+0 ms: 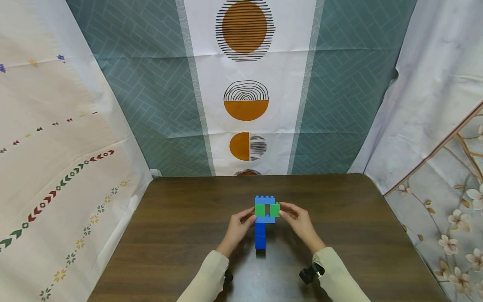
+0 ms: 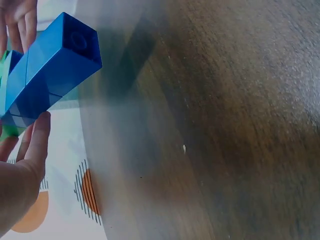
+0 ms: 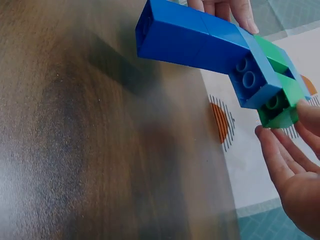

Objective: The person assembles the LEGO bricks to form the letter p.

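Note:
Joined toy building blocks are held up over the table. Two dark blue blocks (image 1: 260,235) form a stem, with a lighter blue block (image 1: 265,219) across its top. Above that sit a left green block (image 1: 260,210) and a right green block (image 1: 274,210) with a gap between them, capped by another light blue block (image 1: 265,201) with studs. My left hand (image 1: 238,227) grips the left side near the green block. With thumb and fingers my right hand (image 1: 300,222) pinches the right green block, which juts out sideways; its hollow underside shows in the right wrist view.
The brown wooden table (image 1: 181,235) spreads beneath both hands, and the blocks' shadow (image 3: 117,62) falls on it. A patterned cloth (image 1: 249,71) hangs behind the far edge, with a cream cloth (image 1: 86,184) at left and a floral one (image 1: 441,201) at right.

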A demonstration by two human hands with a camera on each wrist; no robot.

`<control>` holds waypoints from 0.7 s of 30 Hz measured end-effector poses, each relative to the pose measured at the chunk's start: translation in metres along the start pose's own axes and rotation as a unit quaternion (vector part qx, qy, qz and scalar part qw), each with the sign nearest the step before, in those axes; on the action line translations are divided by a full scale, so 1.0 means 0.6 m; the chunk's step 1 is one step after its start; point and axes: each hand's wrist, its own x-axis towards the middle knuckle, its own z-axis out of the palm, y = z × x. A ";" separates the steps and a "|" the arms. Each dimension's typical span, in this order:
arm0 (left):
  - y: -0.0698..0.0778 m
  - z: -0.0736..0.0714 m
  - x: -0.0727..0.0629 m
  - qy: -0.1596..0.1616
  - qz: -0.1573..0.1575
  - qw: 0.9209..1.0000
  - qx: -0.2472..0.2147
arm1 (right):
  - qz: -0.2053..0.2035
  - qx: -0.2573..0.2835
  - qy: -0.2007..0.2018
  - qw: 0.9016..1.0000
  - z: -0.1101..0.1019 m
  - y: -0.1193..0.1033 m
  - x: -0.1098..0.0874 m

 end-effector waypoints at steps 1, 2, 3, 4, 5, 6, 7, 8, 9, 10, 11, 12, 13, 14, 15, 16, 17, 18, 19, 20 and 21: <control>0.007 0.001 -0.002 0.001 -0.001 1.000 0.006 | 0.004 0.000 0.002 1.000 0.002 0.004 0.002; 0.013 0.001 -0.005 0.003 -0.005 1.000 0.013 | 0.007 0.001 0.005 1.000 0.004 0.007 0.003; 0.019 0.002 -0.007 0.005 -0.006 1.000 0.020 | 0.009 0.002 0.007 1.000 0.006 0.010 0.004; 0.020 0.003 -0.009 0.007 -0.009 1.000 0.028 | 0.013 0.002 0.007 1.000 0.008 0.011 0.005; 0.021 0.003 -0.009 0.010 -0.011 0.999 0.034 | 0.016 0.001 0.008 1.000 0.010 0.013 0.006; 0.020 0.004 -0.010 0.012 -0.012 0.999 0.036 | 0.024 0.003 0.008 1.000 0.011 0.014 0.006; 0.019 0.004 -0.010 0.012 -0.012 0.999 0.037 | 0.028 0.001 0.009 1.000 0.012 0.015 0.006; 0.014 0.004 -0.009 0.013 -0.009 0.999 0.038 | 0.034 0.002 0.009 0.999 0.013 0.016 0.007; 0.003 0.004 -0.006 0.014 -0.010 0.999 0.037 | 0.039 0.002 0.008 0.999 0.014 0.018 0.007; -0.008 0.004 -0.002 0.016 -0.014 0.999 0.036 | 0.045 0.003 0.008 0.999 0.015 0.020 0.008; -0.018 0.004 0.001 0.017 -0.019 0.999 0.037 | 0.050 0.004 0.008 0.999 0.017 0.022 0.009; -0.029 0.003 0.004 0.016 -0.025 0.999 0.036 | 0.055 0.007 0.007 0.998 0.018 0.024 0.010; -0.038 0.003 0.007 0.016 -0.031 0.999 0.036 | 0.059 0.006 0.008 0.998 0.019 0.026 0.010; -0.049 0.002 0.010 0.017 -0.039 0.999 0.034 | 0.062 0.007 0.007 0.998 0.021 0.028 0.011; -0.057 0.002 0.012 0.016 -0.051 0.998 0.030 | 0.066 0.008 0.007 0.998 0.022 0.029 0.011; -0.058 0.001 0.011 0.015 -0.060 0.998 0.029 | 0.069 0.008 0.005 0.998 0.023 0.030 0.012; -0.059 0.001 0.010 0.012 -0.067 0.997 0.025 | 0.073 0.009 0.003 0.997 0.024 0.031 0.012; -0.060 0.001 0.010 0.010 -0.074 0.997 0.020 | 0.077 0.007 0.002 0.997 0.025 0.032 0.011; -0.060 0.001 0.009 0.009 -0.080 0.997 0.020 | 0.080 0.005 0.001 0.997 0.026 0.033 0.011; -0.061 0.000 0.009 0.007 -0.088 0.996 0.019 | 0.085 0.004 -0.002 0.996 0.027 0.034 0.011; -0.061 0.000 0.008 0.007 -0.094 0.995 0.019 | 0.089 0.001 -0.003 0.996 0.028 0.036 0.011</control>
